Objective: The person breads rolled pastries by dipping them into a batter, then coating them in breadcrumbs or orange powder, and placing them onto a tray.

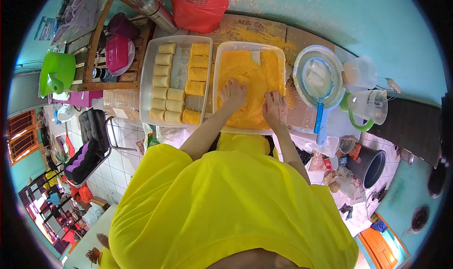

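Head view: nearest was the person's yellow shirt [226, 198], both bare forearms reaching past it to a clear plastic tub [283, 87] of orange crumbs [238, 63] on the surface [296, 111]. The right hand [275, 109] had its fingers spread on the crumbs by the tub's right wall, its grip closed on nothing that I could see. The left hand [233, 94] lay near the middle, fingertips down on a crumb-covered mound; whether its grip was pinching anything, I couldn't tell. Just left of the tub stood a wider clear tray [180, 75] holding stubby rolls: pale rolls [163, 70] in one long column and a shorter one beside it, and orange-coated rolls [198, 74] along the right side, four above and one lower down, apart from them. Right of the tub, a blue-rimmed strainer [317, 75] sat over a round basin [302, 96], its blue handle pointing back toward the person, with a clear green-handled jug [370, 104] close by. Farther off, behind the tray, were a red plastic bag [200, 16] and a metal bottle [159, 15], near the turquoise wall [292, 7].
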### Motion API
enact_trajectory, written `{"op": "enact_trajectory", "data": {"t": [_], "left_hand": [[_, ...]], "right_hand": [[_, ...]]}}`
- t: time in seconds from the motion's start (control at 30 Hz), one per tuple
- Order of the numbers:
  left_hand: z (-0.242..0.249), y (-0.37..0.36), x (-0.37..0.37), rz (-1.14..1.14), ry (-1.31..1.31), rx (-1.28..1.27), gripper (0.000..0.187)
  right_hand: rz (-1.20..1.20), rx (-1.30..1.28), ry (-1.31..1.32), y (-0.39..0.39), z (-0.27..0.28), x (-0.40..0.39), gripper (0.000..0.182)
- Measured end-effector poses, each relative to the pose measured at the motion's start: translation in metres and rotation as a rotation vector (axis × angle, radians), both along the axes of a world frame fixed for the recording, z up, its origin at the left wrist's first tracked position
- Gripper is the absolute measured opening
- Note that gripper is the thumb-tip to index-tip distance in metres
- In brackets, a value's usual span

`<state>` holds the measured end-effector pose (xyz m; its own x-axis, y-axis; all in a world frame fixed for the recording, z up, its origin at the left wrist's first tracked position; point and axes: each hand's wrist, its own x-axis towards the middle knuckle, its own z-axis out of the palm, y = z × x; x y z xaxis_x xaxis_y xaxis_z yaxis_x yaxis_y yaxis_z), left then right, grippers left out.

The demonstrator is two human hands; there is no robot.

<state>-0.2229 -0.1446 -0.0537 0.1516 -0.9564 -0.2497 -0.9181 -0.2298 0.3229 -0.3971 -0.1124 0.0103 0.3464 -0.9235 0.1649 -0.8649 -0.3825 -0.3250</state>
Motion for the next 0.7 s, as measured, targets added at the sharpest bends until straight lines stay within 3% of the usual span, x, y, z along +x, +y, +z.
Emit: {"op": "enact_trajectory", "data": {"t": [0.03,0.13,0.2,0.33,0.43,0.53,0.63,0.7], "left_hand": [[0.019,-0.002,-0.004,0.026,-0.043,-0.126,0.047],[0.006,-0.037,0.011,-0.142,0.074,-0.496,0.045],[-0.023,-0.068,0.032,-0.239,0.277,-0.253,0.046],[-0.002,-0.076,0.054,-0.346,0.613,0.402,0.056],[0.006,-0.045,0.050,-0.359,0.493,0.109,0.063],[0.023,-0.044,0.046,-0.290,0.563,0.281,0.063],[0.008,-0.034,0.048,-0.355,0.695,0.081,0.065],[0.008,-0.030,0.056,-0.554,0.501,0.063,0.063]], "right_hand": [[0.000,0.003,0.004,0.000,0.000,0.000,0.033],[0.003,0.004,-0.005,0.000,-0.003,-0.001,0.032],[-0.002,0.004,-0.019,0.002,-0.004,0.001,0.032],[-0.002,0.027,0.007,0.001,-0.001,-0.001,0.032],[0.001,0.048,-0.012,0.000,-0.001,-0.001,0.033],[0.011,0.028,0.011,0.000,-0.002,-0.001,0.033],[0.014,0.022,0.009,-0.001,-0.005,-0.001,0.033],[0.003,0.037,0.016,0.000,-0.007,-0.001,0.032]]}}
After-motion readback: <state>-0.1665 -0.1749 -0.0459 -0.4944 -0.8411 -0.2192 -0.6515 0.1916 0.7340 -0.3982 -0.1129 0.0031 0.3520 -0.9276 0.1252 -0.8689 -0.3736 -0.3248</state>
